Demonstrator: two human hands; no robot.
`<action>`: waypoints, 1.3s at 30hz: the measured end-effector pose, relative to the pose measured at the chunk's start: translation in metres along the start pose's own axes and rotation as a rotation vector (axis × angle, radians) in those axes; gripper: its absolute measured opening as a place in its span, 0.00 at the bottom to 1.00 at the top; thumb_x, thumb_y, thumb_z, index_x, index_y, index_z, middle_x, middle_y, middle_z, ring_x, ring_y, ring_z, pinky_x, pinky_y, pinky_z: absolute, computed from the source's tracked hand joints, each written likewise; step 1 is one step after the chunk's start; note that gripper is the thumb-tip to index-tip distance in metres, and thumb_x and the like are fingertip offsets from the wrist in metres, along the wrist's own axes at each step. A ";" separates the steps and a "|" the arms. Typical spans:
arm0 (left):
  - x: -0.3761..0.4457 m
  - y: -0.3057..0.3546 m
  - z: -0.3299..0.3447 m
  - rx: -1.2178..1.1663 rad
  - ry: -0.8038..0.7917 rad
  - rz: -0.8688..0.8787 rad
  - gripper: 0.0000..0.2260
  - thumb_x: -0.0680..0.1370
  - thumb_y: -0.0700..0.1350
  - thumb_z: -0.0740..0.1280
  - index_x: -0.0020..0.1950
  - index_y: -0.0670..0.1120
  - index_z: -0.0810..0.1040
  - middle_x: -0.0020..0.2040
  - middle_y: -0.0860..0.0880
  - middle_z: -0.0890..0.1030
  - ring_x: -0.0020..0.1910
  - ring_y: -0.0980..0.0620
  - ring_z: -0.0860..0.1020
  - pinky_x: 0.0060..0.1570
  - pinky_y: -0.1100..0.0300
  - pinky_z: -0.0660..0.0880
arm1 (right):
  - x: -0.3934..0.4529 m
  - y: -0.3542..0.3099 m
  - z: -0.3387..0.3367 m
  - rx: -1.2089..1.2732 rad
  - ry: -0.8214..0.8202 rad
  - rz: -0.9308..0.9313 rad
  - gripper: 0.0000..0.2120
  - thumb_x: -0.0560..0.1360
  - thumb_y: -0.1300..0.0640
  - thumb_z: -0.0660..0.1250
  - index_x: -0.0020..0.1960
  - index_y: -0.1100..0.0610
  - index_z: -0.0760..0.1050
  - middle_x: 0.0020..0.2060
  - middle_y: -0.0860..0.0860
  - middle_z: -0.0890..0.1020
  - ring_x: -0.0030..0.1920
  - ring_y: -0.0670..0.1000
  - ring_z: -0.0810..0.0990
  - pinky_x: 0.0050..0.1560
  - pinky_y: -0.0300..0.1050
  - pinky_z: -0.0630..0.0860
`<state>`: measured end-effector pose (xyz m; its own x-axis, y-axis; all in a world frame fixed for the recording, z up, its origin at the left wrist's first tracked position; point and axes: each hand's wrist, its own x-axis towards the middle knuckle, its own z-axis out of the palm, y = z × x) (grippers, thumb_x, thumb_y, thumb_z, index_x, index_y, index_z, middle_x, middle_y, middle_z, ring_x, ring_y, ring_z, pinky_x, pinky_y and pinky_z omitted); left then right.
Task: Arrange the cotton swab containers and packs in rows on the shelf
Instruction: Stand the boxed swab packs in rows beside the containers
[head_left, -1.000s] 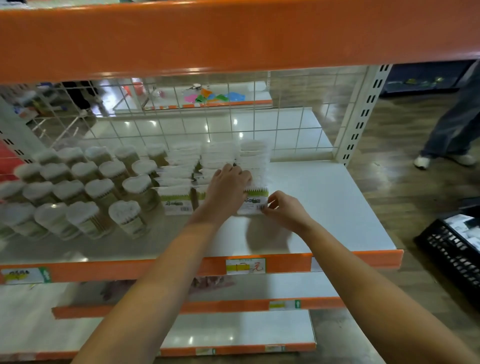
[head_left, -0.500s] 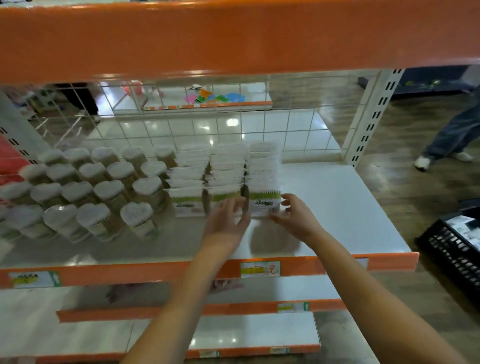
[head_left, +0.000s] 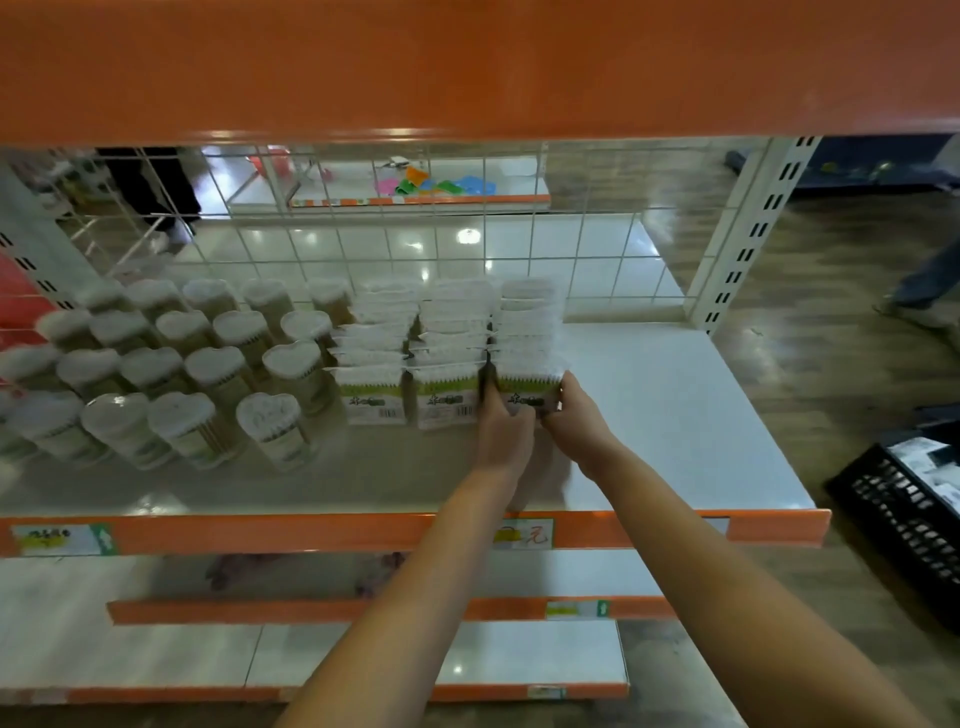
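1. Cotton swab packs (head_left: 452, 353) stand in three rows running front to back near the middle of the white shelf (head_left: 675, 415); their white tips point up and green labels face forward.
2. Heart-shaped swab containers (head_left: 218, 364) fill the left part of the same shelf in several rows, the nearest ones leaning toward the camera.
3. Both hands meet at the front pack (head_left: 527, 389) of the rightmost row. The left hand (head_left: 504, 431) has its fingers against the pack's left edge, in the gap beside the middle row. The right hand (head_left: 576, 421) curls its fingers round the pack's right edge and lower corner. Between them the pack is pinched upright on the shelf.
4. To the right of that row the shelf surface is bare white up to the perforated upright post (head_left: 748, 244).
5. A wire grid panel (head_left: 415, 249) backs the shelf just behind the rows.
6. An orange shelf edge (head_left: 467, 67) overhead crosses the top of the view and hides whatever is above.
7. A black plastic crate (head_left: 904, 519) sits on the wooden floor to the right, well apart from the shelf.
8. Orange price strips (head_left: 311, 532) run along the front of this shelf and the two lower ones.
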<state>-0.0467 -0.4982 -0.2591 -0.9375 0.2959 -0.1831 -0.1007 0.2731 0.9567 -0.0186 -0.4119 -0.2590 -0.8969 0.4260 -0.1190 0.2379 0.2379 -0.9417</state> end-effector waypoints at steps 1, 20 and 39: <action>0.000 0.001 0.002 -0.017 0.005 0.002 0.31 0.76 0.35 0.58 0.77 0.51 0.55 0.73 0.47 0.65 0.71 0.47 0.63 0.66 0.59 0.60 | 0.001 -0.001 -0.001 0.002 -0.003 -0.001 0.26 0.72 0.74 0.58 0.68 0.57 0.65 0.54 0.48 0.73 0.55 0.48 0.72 0.46 0.34 0.70; -0.020 0.002 -0.015 0.051 0.190 -0.043 0.16 0.81 0.40 0.57 0.69 0.44 0.70 0.67 0.47 0.73 0.67 0.47 0.70 0.60 0.61 0.65 | -0.011 0.015 -0.026 0.008 0.121 0.013 0.31 0.75 0.64 0.66 0.74 0.59 0.57 0.69 0.55 0.65 0.68 0.53 0.67 0.67 0.49 0.67; 0.010 -0.021 -0.074 -0.289 0.067 -0.142 0.28 0.79 0.65 0.52 0.76 0.53 0.61 0.75 0.48 0.64 0.71 0.47 0.65 0.70 0.45 0.62 | -0.019 -0.038 0.093 0.419 0.050 0.031 0.23 0.81 0.52 0.56 0.75 0.53 0.58 0.71 0.48 0.66 0.70 0.48 0.64 0.63 0.39 0.61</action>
<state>-0.0788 -0.5685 -0.2642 -0.9262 0.2102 -0.3131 -0.3132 0.0336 0.9491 -0.0456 -0.5103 -0.2507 -0.8697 0.4721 -0.1437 0.0833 -0.1465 -0.9857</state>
